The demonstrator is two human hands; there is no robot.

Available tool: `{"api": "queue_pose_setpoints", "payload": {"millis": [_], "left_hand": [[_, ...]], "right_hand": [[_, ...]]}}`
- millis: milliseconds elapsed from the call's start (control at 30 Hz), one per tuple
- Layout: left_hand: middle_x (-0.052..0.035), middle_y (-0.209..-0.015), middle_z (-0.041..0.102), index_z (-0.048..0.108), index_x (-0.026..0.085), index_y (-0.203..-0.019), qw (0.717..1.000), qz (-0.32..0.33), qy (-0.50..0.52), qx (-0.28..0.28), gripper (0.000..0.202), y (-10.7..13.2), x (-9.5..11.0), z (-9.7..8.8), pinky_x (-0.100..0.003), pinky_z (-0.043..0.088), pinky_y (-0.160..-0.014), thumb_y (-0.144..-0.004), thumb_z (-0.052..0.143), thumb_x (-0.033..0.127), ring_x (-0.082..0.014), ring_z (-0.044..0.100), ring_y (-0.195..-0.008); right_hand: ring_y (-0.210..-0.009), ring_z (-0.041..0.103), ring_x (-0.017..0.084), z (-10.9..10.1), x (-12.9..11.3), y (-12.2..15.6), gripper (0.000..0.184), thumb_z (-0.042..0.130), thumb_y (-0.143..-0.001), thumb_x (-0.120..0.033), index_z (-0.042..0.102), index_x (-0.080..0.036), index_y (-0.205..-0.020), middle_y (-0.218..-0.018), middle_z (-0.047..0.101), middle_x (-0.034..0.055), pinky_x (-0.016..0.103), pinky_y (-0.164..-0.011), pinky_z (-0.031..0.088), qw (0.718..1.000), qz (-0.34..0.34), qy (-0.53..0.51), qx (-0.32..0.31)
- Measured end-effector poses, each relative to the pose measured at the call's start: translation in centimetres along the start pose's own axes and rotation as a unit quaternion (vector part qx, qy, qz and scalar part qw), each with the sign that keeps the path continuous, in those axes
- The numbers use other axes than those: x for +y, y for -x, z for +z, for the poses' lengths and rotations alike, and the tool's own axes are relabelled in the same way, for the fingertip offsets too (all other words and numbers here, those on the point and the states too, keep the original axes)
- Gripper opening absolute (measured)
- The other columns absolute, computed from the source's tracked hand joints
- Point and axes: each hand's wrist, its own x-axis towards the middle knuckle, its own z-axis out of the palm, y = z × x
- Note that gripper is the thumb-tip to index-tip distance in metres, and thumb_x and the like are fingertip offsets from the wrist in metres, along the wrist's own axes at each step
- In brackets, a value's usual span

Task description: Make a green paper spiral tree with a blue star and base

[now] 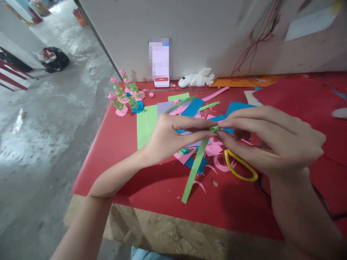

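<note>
Your left hand (pixel 168 139) and right hand (pixel 271 141) meet at chest height over the red paper-covered table (pixel 114 151), fingertips facing each other. Both are pinching the same long green paper strip (pixel 193 173). Its rolled end (pixel 215 128) sits as a small tight coil between your thumbs and forefingers, and its free tail slants down and left, with the tip resting on the table near the front edge. Judged step: winding the strip into a coil, early on, as most of the length is unrolled. A further turn would call for one hand to keep the coil pinched while the other feeds the tail in, with even tension so the roll does not spring open. Below your hands lies a litter of pink, blue and green paper offcuts (pixel 192 107), with a flat light-green paper sheet (pixel 146 124) to the left. A yellow plastic loop (pixel 227 161), probably a scissors handle, lies just under the right hand; its blades are hidden by that wrist, so I cannot confirm this. At the far left corner stand pink-and-green paper flower stems (pixel 126 95). A white phone (pixel 160 61) leans on the back wall, its screen blurred. The white crumpled object (pixel 197 77) beside it is unidentifiable. The right-hand fingertips are partly blocked, so the number of turns in the coil cannot be read.
</note>
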Motion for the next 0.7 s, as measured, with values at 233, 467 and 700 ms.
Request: {"api": "queue_pose_setpoints", "payload": {"millis": [233, 467, 700], "left_hand": [[0.0050, -0.076, 0.076, 0.076, 0.024, -0.079, 0.982, -0.139, 0.129, -0.021, 0.009, 0.08, 0.37, -0.20, -0.016, 0.062, -0.062, -0.075, 0.070, 0.031, -0.0108, 0.073, -0.069], [0.0051, -0.076, 0.076, 0.076, 0.025, -0.078, 0.979, -0.136, 0.152, -0.018, 0.008, 0.21, 0.45, -0.01, -0.017, 0.063, -0.062, -0.071, 0.074, 0.022, -0.0119, 0.073, -0.072], [0.0057, -0.080, 0.076, 0.076, 0.024, -0.079, 0.986, -0.124, 0.110, -0.002, 0.011, 0.21, 0.78, 0.23, -0.020, 0.065, -0.068, -0.071, 0.074, 0.017, -0.0132, 0.074, -0.076]], "right_hand": [[-0.076, 0.063, 0.009, 0.12, -0.48, 0.27, 0.021, 0.071, -0.074, -0.010, 0.057, -0.012, -0.089, -0.085, 0.066, 0.0036, 0.021, -0.062, 0.050, 0.999, 0.012, -0.004, 0.044], [-0.070, 0.066, 0.013, 0.59, -0.40, 0.26, 0.020, 0.072, -0.072, -0.012, 0.057, -0.014, -0.086, -0.080, 0.067, 0.0048, 0.023, -0.055, 0.052, 0.997, -0.025, 0.016, 0.067], [-0.065, 0.067, 0.012, 0.32, -0.50, 0.03, 0.020, 0.071, -0.072, -0.011, 0.058, -0.017, -0.085, -0.075, 0.069, 0.0015, 0.022, -0.057, 0.055, 0.994, -0.037, 0.048, 0.086]]}}
